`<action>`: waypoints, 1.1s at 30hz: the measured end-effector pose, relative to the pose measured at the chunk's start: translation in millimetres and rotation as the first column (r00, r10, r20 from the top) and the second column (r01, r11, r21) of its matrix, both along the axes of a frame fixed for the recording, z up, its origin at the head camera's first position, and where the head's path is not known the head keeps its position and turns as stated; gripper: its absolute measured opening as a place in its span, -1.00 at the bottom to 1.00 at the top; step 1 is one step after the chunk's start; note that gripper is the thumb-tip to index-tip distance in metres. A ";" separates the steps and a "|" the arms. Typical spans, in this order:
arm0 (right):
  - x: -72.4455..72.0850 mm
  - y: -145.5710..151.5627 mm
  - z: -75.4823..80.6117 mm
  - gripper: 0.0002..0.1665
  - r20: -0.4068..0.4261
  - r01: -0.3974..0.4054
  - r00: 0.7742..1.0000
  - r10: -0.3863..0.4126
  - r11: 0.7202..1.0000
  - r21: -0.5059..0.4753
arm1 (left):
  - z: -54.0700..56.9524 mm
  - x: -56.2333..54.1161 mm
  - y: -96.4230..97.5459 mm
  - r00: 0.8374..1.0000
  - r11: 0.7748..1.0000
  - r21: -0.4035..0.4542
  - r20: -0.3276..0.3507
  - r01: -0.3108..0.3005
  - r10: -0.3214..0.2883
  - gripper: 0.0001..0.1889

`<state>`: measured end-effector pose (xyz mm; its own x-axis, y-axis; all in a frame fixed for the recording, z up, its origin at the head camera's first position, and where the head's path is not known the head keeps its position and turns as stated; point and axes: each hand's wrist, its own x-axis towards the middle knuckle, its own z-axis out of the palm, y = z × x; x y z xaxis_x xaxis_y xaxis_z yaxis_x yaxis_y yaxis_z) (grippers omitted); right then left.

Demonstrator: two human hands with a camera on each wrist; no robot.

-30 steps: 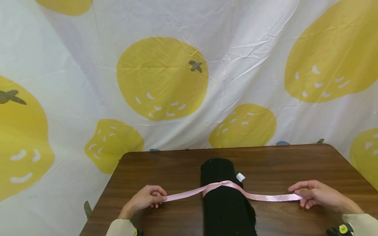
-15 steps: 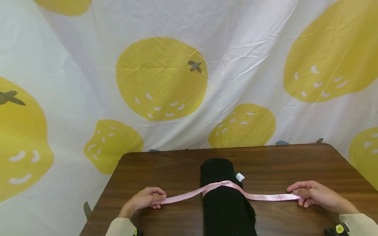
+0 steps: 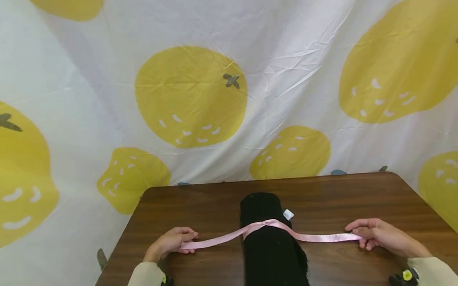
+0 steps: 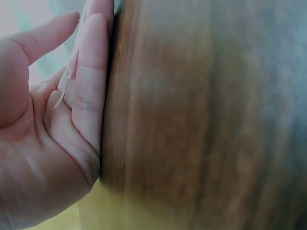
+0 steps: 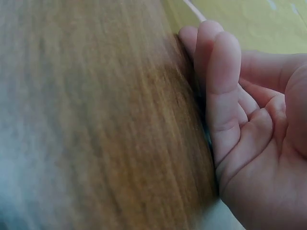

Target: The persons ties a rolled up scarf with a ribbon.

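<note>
A pink satin ribbon passes around a rolled black cloth and crosses over itself on top, its two tails spread to either side. Its left tail lies across the fingers of my left hand. In the left wrist view the thumb stands apart from those fingers, and the ribbon's end hangs loose over them. On the other side my right hand pinches the right tail between thumb and fingers. The right wrist view shows a sliver of ribbon reaching the fingertips.
The roll lies lengthwise on a dark brown wooden table. A small white tag sticks out from its right side. Behind the table hangs a white cloth printed with yellow fruit.
My left thumb has lifted off the ribbon, and more of the left tail's end now shows over the fingers. The right hand keeps its pinch. The head view has shifted slightly.
</note>
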<state>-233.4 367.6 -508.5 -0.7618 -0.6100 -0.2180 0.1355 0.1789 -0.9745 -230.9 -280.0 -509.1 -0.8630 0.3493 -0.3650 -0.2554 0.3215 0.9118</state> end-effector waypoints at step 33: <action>-1.0 -2.8 1.5 -0.58 0.029 -0.007 1.000 0.006 1.000 0.022 | 4.0 10.3 -2.8 1.000 0.999 0.035 0.025 0.005 -0.006 -0.61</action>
